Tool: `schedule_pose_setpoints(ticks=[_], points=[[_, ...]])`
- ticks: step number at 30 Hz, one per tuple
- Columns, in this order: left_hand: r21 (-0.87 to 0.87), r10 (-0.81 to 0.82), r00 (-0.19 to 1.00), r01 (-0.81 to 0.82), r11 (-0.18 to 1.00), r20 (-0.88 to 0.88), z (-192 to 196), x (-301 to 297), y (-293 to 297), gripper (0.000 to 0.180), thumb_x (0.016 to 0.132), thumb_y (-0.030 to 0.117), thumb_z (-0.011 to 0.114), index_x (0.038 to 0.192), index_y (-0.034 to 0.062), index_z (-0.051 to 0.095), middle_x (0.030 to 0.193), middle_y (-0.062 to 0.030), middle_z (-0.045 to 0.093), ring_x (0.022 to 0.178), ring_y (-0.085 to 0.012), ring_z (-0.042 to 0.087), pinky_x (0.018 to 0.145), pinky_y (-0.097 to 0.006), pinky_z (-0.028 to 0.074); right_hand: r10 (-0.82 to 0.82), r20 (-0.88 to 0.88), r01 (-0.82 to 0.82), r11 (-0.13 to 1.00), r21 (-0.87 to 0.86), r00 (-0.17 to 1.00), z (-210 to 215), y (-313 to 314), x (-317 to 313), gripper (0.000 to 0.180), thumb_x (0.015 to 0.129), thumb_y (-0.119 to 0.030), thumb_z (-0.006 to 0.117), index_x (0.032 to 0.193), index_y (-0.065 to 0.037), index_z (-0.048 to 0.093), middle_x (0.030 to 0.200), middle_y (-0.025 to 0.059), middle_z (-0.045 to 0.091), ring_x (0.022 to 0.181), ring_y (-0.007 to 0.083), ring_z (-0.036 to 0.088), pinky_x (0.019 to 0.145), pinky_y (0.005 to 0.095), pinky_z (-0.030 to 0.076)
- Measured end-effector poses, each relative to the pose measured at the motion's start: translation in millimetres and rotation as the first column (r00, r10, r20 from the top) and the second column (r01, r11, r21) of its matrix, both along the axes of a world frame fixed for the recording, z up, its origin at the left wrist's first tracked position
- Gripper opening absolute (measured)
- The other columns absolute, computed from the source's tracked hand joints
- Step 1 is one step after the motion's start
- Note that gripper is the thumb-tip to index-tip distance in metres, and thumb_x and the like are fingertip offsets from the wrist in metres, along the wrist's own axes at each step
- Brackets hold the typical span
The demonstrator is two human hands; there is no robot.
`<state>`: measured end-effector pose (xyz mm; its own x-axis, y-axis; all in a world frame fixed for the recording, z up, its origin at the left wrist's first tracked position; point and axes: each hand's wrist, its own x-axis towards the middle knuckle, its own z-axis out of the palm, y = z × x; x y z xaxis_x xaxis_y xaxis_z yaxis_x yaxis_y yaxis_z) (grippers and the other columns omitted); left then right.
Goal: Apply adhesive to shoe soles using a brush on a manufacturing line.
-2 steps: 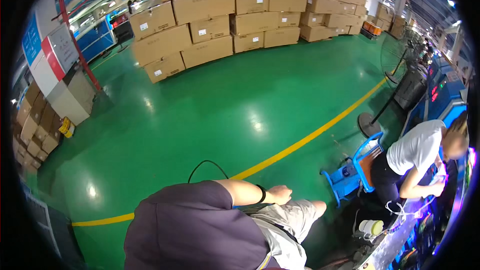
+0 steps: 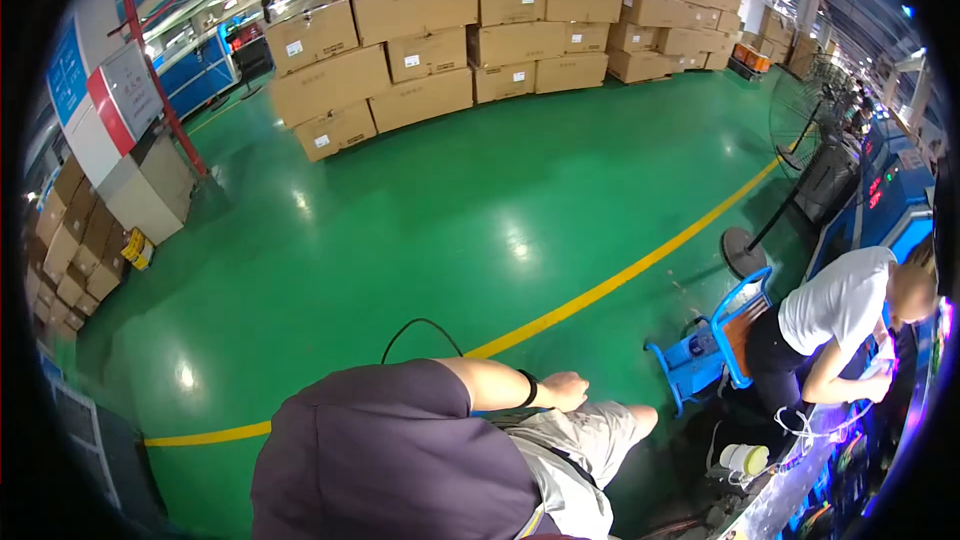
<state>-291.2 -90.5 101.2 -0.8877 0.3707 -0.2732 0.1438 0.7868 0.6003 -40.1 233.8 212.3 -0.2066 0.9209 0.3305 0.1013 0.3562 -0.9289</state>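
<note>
though small here, left hand [image 2: 566, 391] curled near shorts [image 2: 575, 440], contents unclear; right hand unseen

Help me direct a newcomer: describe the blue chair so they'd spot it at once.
Find the yellow line on the green floor. Right of it, a co-worker in a white shirt bends forward; the blue chair stands behind them. Its blue frame and brown panel set it apart from the dark fan base nearby.
</note>
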Motion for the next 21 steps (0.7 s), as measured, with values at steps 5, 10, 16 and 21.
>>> schedule_pose_setpoints(ticks=[5,10,16,21], points=[[-0.013,-0.025,0.998,0.026,1.0,0.058,-1,-6,-4,0.032,0.097,0.028,0.062,0.103,-0.0006,0.074,0.099,-0.0267,0.073,0.099,-0.0454,0.071,0.087,-0.055,0.057,0.018,0.005,-0.018,1.0,0.001,1.0,5,2,-13,0.045,0.109,-0.028,0.058,0.141,0.004,0.058,0.104,0.0074,0.066,0.088,0.0147,0.058,0.079,0.0263,0.048],[-0.036,0.035,0.986,-0.029,0.999,0.164,-4,-15,3,0.031,0.095,0.026,0.063,0.1,-0.002,0.075,0.103,-0.0275,0.074,0.1,-0.0442,0.072,0.086,-0.053,0.058,0.032,-0.013,-0.033,0.999,-0.013,0.999,8,13,-14,0.045,0.109,-0.027,0.058,0.141,0.004,0.058,0.104,0.0074,0.066,0.088,0.0146,0.058,0.079,0.0261,0.048],[-0.188,0.026,0.968,0.022,0.982,0.248,3,-23,32,0.024,0.081,0.006,0.059,0.093,-0.0052,0.077,0.096,-0.0275,0.075,0.09,-0.041,0.076,0.074,-0.052,0.059,-0.062,-0.045,0.06,0.996,-0.062,0.997,-2,55,33,0.044,0.108,-0.026,0.058,0.141,0.004,0.058,0.104,0.0074,0.066,0.089,0.0144,0.058,0.079,0.026,0.048],[-0.512,-0.673,0.739,0.571,0.642,-0.02,-58,-55,30,0.032,0.093,0.033,0.06,0.093,0.0052,0.077,0.101,-0.0212,0.075,0.087,-0.0403,0.072,0.077,-0.052,0.059,-0.446,-0.123,0.421,0.888,-0.188,0.886,-49,98,192,0.044,0.108,-0.026,0.058,0.141,0.004,0.058,0.105,0.0073,0.066,0.089,0.0143,0.058,0.08,0.0258,0.048]])
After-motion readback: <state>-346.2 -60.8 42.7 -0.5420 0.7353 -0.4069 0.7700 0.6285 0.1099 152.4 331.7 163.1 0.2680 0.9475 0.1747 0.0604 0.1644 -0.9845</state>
